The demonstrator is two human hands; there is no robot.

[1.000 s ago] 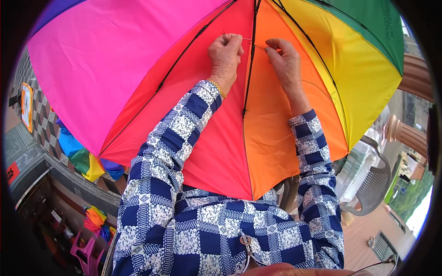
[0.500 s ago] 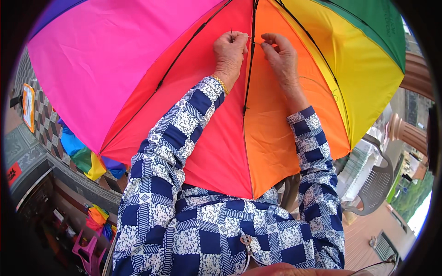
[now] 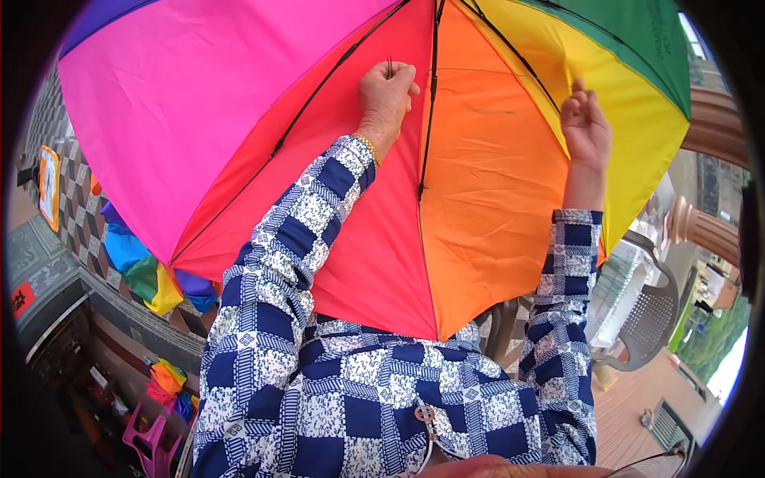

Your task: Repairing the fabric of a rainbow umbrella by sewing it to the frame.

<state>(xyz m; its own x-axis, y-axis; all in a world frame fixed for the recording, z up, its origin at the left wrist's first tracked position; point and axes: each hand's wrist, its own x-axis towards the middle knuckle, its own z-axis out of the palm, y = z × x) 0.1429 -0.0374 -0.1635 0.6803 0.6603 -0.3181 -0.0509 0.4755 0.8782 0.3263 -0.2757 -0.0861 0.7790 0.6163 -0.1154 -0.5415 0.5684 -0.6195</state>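
Observation:
An open umbrella with rainbow-coloured panels (image 3: 478, 263) spreads before me, its inside and dark ribs showing. My left hand (image 3: 384, 99) is closed over the red panel, beside the middle rib (image 3: 427, 135). Thin dark points of a small tool stick up from its fingers; the rest of the tool is hidden. Off to the right, my right hand (image 3: 586, 131) is raised in front of the yellow panel, fingertips pinched together. A fine pale thread (image 3: 486, 71) runs from near the middle rib across the orange panel toward those fingers.
Folded rainbow-coloured fabric (image 3: 151, 271) lies on the patterned floor at the left. A pink plastic stool (image 3: 149, 438) stands at the lower left. To the right are a grey plastic chair (image 3: 649, 315) and reddish-brown columns (image 3: 709, 231).
My right hand has moved away from the middle rib to the right, drawing the thread out. My left hand has shifted slightly left and down. The umbrella has moved only slightly.

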